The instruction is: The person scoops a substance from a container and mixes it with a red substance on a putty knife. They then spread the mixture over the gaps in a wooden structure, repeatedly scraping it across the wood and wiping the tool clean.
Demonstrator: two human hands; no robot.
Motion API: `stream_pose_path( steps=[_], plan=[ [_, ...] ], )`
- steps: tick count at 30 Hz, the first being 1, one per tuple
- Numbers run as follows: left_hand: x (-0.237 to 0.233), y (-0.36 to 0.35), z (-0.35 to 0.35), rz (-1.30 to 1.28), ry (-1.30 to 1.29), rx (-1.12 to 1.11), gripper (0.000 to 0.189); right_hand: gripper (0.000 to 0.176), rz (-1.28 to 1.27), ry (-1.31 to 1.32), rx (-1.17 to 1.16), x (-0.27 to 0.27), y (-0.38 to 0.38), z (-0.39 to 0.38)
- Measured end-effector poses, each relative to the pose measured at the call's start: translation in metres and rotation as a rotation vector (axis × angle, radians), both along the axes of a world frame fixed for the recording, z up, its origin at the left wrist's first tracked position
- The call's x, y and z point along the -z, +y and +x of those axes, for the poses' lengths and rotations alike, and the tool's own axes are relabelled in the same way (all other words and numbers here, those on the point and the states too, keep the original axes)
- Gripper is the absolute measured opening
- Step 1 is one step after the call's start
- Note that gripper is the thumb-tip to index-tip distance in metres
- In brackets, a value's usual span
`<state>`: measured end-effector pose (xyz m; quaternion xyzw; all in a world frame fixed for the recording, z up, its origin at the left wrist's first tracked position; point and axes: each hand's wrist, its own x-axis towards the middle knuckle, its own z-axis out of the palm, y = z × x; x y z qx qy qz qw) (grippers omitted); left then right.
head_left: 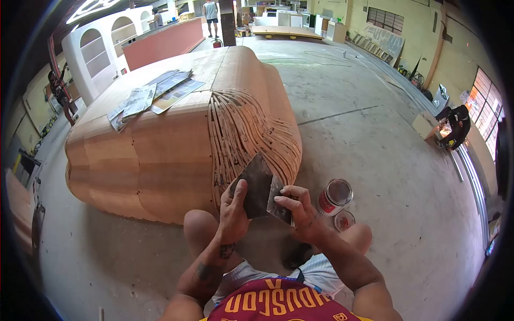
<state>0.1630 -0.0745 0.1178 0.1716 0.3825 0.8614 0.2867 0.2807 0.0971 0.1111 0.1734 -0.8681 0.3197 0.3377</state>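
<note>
My left hand [234, 214] grips a dark, flat rectangular plate [256, 184], thumb on its face. In my right hand [302, 211] is a smaller, smeared flat spreader [277, 199], pinched by the fingers and held against or just over the plate's right edge. Both hands are in front of a large curved wooden form [166, 155]. Its near corner is made of many thin bent wood strips [241, 125] with gaps between them. To the right of my right hand stands an open can [329, 202] with a red label, a round lid [344, 220] beside it on the floor.
Newspaper sheets [155, 96] lie on top of the form. At the right a crouching person [458, 125] works amid sparks near long metal bars [474, 182]. Another person [210, 12] stands at the back, beyond a fire extinguisher [216, 43]. A pink counter [166, 43] and white arched shelving [80, 59] stand behind.
</note>
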Motion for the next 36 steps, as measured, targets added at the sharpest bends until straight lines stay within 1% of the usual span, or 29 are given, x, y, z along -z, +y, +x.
stream_pose_path(
  steps=[1,2,3,4,5,7,8,9,11,14,15,16,17,19,20,22,23,25,26,28,32,34,36],
  plan=[
    [0.000,-0.004,-0.001,0.003,0.012,0.001,0.038,0.073,0.009,0.011,0.014,0.006,-0.001,-0.002],
    [0.011,-0.005,-0.001,-0.003,0.029,-0.029,0.038,0.071,0.017,0.027,0.021,0.011,-0.004,-0.006],
    [0.029,-0.011,-0.009,-0.010,0.065,-0.095,0.037,0.066,-0.030,0.057,0.001,0.012,-0.012,-0.019],
    [0.030,-0.011,-0.009,-0.019,0.086,-0.137,0.036,0.061,-0.079,0.069,0.003,0.016,-0.015,-0.016],
    [0.028,-0.016,-0.006,-0.021,0.058,-0.109,0.035,0.056,-0.151,0.062,-0.016,0.023,-0.015,-0.015],
    [0.002,-0.022,0.010,-0.021,0.001,-0.044,0.032,0.046,-0.318,0.039,-0.077,0.040,-0.014,-0.017],
    [0.023,-0.022,0.007,-0.083,0.071,-0.103,0.033,0.042,-0.300,0.011,-0.053,0.045,-0.012,-0.017],
    [0.016,-0.025,0.008,-0.123,0.144,-0.086,0.032,0.039,-0.282,-0.016,-0.031,0.050,-0.010,-0.018],
    [-0.006,-0.032,0.015,-0.204,0.291,-0.051,0.032,0.036,-0.015,-0.076,0.138,0.054,-0.004,-0.017],
    [0.012,-0.039,-0.011,-0.246,0.305,-0.294,0.031,0.036,-0.962,-0.334,0.179,0.098,0.002,-0.016],
    [0.015,-0.042,-0.018,-0.276,0.313,-0.375,0.030,0.037,-1.059,-0.380,0.120,0.088,0.000,-0.016],
    [0.007,-0.039,-0.021,-0.185,0.333,-0.449,0.029,0.037,-1.158,-0.427,0.062,0.066,-0.004,-0.012],
    [0.008,-0.039,-0.026,-0.236,0.399,-0.507,0.029,0.038,-1.262,-0.474,0.008,0.047,-0.009,-0.006],
    [0.012,-0.037,-0.035,-0.336,0.535,-0.608,0.029,0.040,-1.285,-0.504,-0.077,0.023,-0.025,-0.001],
    [0.012,-0.035,-0.038,-0.344,0.605,-0.655,0.029,0.041,-1.297,-0.517,-0.115,0.016,-0.032,-0.003],
    [0.015,-0.028,-0.037,-0.363,0.730,-0.725,0.030,0.042,-1.187,-0.422,-0.104,0.010,-0.037,-0.015],
    [0.017,-0.027,-0.033,-0.381,0.695,-0.717,0.030,0.043,-1.139,-0.389,-0.075,0.011,-0.040,-0.013],
    [0.017,-0.025,-0.031,-0.405,0.628,-0.700,0.031,0.043,-1.345,-0.444,-0.122,0.011,-0.046,-0.014],
    [0.015,-0.022,-0.030,-0.396,0.643,-0.714,0.031,0.043,-1.440,-0.452,-0.162,0.010,-0.047,-0.017],
    [0.011,-0.018,-0.029,-0.378,0.683,-0.760,0.030,0.043,-1.452,-0.456,-0.178,0.009,-0.048,-0.017],
    [0.020,-0.026,-0.029,-0.460,0.776,-0.720,0.030,0.043,-1.474,-0.482,-0.215,0.015,-0.048,-0.018],
    [0.024,-0.027,-0.028,-0.448,0.796,-0.692,0.028,0.042,-1.562,-0.519,-0.251,0.019,-0.047,-0.020],
    [0.025,-0.028,-0.029,-0.452,1.036,-0.635,0.025,0.041,-1.623,-0.541,-0.264,0.019,-0.047,-0.021]
  ],
)
